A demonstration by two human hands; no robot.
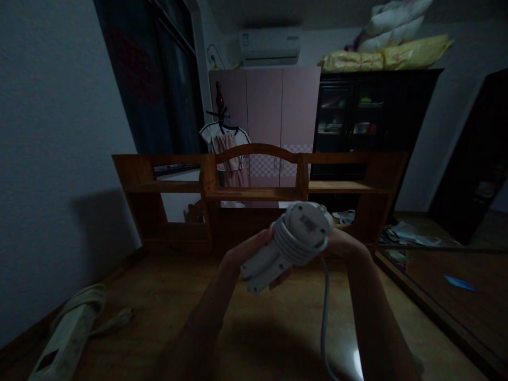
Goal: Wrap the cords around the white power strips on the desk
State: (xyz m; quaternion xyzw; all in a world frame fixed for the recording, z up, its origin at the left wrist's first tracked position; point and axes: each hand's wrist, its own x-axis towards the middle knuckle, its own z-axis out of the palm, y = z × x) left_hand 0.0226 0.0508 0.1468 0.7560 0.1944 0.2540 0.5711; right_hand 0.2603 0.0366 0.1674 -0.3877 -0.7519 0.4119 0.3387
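Between my two hands, above the wooden surface, is a white corded device with a round, screwed end bearing a label. Several turns of its pale cord are wrapped around the middle, and a loose length hangs down toward the surface on the right. My left hand grips the device from the left, with fingertips showing beneath it. At the round end, my right hand holds on from the right; most of its fingers are hidden behind the device and cord.
A white power strip wrapped in its cord lies at the lower left by the wall. Ahead stands a low wooden shelf unit. A raised wooden edge runs along the right, with a blue item beyond it.
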